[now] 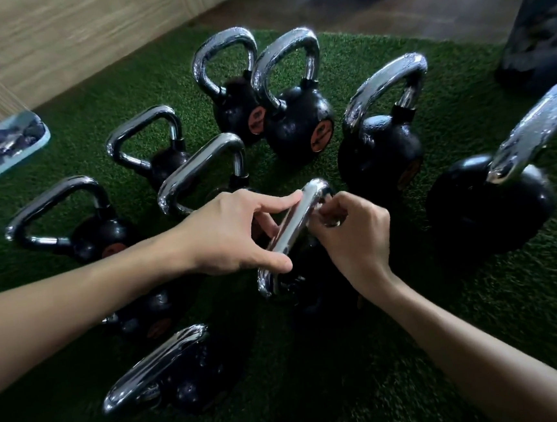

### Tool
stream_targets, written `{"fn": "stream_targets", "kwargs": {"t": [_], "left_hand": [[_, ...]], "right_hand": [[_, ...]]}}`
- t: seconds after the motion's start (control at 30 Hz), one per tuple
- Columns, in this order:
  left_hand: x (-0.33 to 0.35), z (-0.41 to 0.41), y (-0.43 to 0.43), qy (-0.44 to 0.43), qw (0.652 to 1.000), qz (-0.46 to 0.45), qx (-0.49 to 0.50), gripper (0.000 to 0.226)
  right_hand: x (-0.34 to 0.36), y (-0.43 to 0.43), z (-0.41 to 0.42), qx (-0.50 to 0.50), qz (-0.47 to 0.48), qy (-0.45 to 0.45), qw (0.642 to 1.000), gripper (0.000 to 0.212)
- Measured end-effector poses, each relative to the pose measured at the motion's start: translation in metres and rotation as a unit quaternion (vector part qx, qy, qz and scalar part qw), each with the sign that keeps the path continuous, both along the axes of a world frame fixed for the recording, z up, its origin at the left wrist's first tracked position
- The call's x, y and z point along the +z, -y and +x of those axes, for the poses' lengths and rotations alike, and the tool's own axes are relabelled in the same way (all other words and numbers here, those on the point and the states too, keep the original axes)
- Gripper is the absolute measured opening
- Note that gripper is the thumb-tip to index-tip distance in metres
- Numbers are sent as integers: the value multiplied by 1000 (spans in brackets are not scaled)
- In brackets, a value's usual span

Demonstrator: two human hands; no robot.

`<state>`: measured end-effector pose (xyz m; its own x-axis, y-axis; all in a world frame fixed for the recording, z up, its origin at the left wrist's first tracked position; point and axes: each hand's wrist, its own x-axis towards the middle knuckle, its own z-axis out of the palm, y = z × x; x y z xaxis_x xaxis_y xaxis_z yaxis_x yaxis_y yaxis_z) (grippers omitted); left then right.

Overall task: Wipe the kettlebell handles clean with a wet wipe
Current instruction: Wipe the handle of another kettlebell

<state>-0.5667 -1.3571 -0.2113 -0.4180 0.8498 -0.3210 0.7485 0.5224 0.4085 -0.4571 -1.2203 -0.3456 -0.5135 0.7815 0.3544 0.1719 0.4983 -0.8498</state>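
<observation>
Fingers [279, 201] of my left hand [228, 235] curl over the chrome handle [293, 221] of the middle kettlebell [311, 295], thumb underneath. My right hand [356, 234] pinches the handle's far end with curled fingers; I cannot tell whether a wipe sits in them. Green turf [414, 316] carries everything. Other black kettlebells [296, 125] stand around, those on the right with droplet-speckled handles. A pale tray [10, 165] of dark cloths lies far left

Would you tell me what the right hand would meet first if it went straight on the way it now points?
The chrome handle of the middle kettlebell, which the left hand grips; the right hand, fingers curled, seems at its far end, though depth is unclear.
</observation>
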Motion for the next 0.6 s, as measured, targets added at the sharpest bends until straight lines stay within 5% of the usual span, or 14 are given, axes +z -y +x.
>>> {"fn": "stream_targets", "kwargs": {"t": [0.23, 0.4, 0.6], "left_hand": [[6, 13, -27, -24, 996, -43, -80, 94], [11, 6, -21, -47, 993, -68, -88, 95], [5, 11, -20, 11, 995, -45, -84, 91]], "right_hand": [[8, -29, 60, 90, -146, 56, 984, 15], [22, -47, 100, 128, -103, 90, 982, 19], [52, -49, 97, 102, -92, -16, 990, 10]]}}
